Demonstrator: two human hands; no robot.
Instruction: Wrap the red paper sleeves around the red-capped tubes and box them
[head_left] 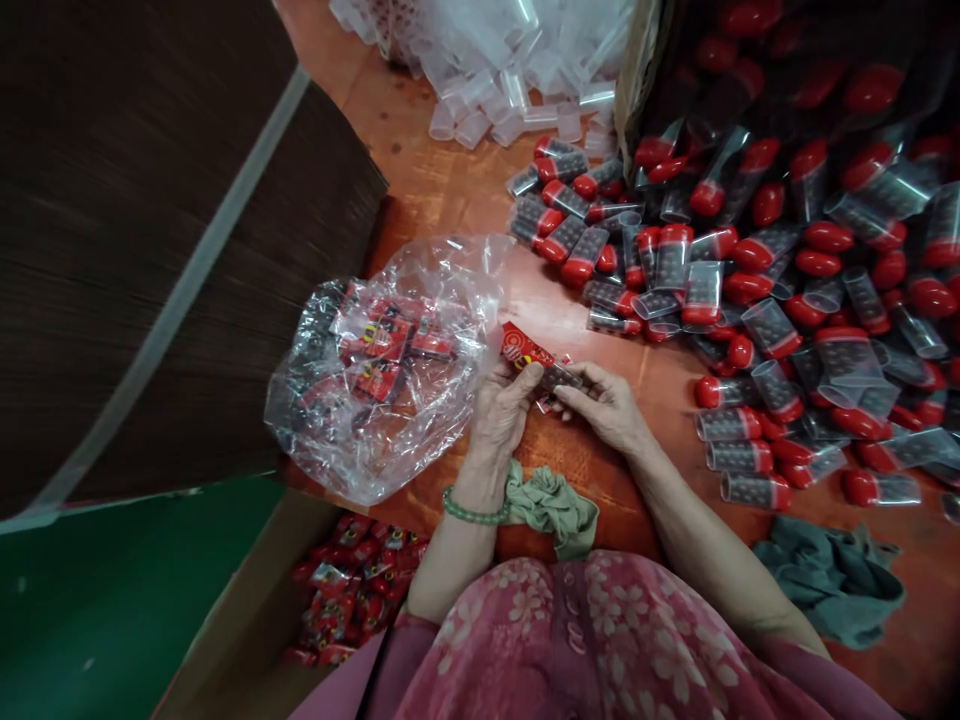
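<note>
Just in front of me, my left hand [501, 408] pinches a small red printed packet [523, 346] with its thumb on top. My right hand [609, 408] has its thumb and fingers closed on the dark right end of the same item, which looks like a tube with dark contents. Some small red and white pieces show under it, too hidden to make out. To the left lies an open clear plastic bag [382, 370] with several red packets inside. A pale green cloth [555, 505] sits by my left wrist.
Many clear tubes with red caps [675, 260] cover the right side of the table [420, 200]. Empty clear tubes [517, 90] are heaped at the back. A dark strapped stack [172, 230] stands left. Red packets [360, 580] fill a box below; a green cloth [832, 575] lies right.
</note>
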